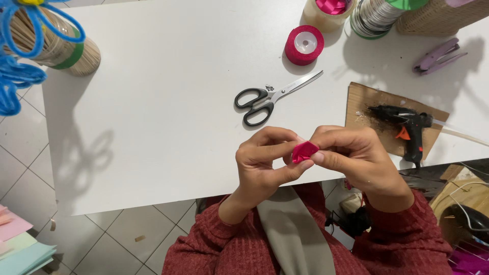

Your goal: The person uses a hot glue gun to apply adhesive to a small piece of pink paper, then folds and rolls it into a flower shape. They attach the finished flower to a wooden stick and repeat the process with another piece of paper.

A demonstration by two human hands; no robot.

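Observation:
A small folded piece of pink ribbon (304,151) is pinched between both hands above the near edge of the white table (168,102). My left hand (265,163) grips it from the left with thumb and fingers. From the right, my right hand (351,153) holds it with thumb and forefinger. Both sleeves are dark red knit.
Black-handled scissors (270,97) lie just beyond the hands. A pink ribbon roll (304,45) stands behind them. A black glue gun (407,125) rests on a cardboard piece (367,99) at right. A lilac stapler (438,55), spools, a wicker basket and blue pipe cleaners (20,56) line the far edges.

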